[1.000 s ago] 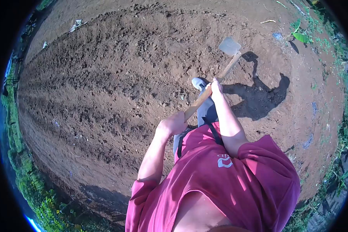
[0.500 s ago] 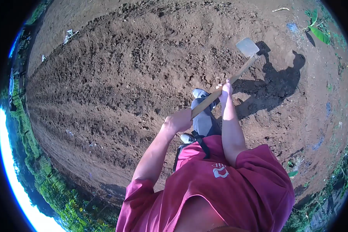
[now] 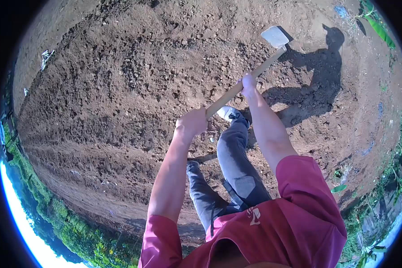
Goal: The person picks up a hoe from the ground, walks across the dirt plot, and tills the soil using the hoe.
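A hoe with a long wooden handle (image 3: 230,94) slants across the view in front of my body. Its flat pale metal blade (image 3: 274,36) is at the upper right, at or just above the loose brown soil (image 3: 165,76), with its shadow right beside it. My left hand (image 3: 192,121) is wrapped round the handle's near end. Farther up, about midway along the handle, my right hand (image 3: 249,84) is also closed round it. Both arms reach forward, nearly straight.
My feet stand apart on the soil, one shoe (image 3: 228,113) below the handle. Tilled rows run to the left. A banana-like leaf (image 3: 379,30) is at the upper right, and white scraps (image 3: 46,58) lie at the upper left. Green plants (image 3: 71,223) border the lower left.
Both hands and the hoe have shifted left and up in the view. The blade's shadow is now much closer to the blade. More of my legs shows.
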Demonstrator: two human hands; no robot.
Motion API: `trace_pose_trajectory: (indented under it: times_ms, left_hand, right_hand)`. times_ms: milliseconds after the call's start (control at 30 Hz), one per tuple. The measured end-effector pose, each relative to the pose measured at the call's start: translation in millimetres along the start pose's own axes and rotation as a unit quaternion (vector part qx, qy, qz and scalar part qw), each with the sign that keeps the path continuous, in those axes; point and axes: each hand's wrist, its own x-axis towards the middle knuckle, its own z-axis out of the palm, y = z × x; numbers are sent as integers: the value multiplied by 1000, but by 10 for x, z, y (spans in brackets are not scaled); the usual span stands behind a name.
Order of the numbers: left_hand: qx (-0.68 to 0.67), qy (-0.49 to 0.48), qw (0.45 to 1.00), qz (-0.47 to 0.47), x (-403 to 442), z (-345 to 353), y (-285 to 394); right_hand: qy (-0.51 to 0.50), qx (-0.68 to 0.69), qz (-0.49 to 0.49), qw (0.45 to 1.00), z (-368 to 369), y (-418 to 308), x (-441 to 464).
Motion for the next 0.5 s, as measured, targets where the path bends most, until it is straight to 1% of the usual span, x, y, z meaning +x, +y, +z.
trace_pose_trajectory:
  times_ms: [100,167,200,233,300,333,367,400,433,500]
  left_hand:
    - [-12,-5,999,-35,-53,206,-486]
    - [-39,9,997,-68,-180,171,-722]
    - [-64,5,997,-47,-155,214,-921]
    - [-82,5,996,-37,-169,317,-1095]
    - [-118,8,993,-11,-185,511,-1333]
    - [-122,40,992,-3,-279,762,-1460]
    - [-153,49,987,3,-342,1062,-1605]
    - [-182,56,982,6,-437,1387,-1768]
    - [-208,63,976,11,-578,1593,-1898]
    - [-219,63,974,-7,-937,1789,-2022]
  right_hand:
    - [40,-98,8,994,330,415,-165]
    - [-1,-156,-9,988,567,564,-278]
    - [16,-167,-30,985,727,585,-544]
    - [10,-144,-38,989,813,680,-564]
    - [22,-168,-32,985,886,927,-564]
    - [29,-192,-42,980,864,1122,-643]
    - [31,-220,-52,974,852,1326,-767]
    - [30,-275,-57,959,817,1519,-923]
    - [17,-309,-49,950,765,1763,-1037]
    - [5,-309,-25,951,647,2201,-1140]
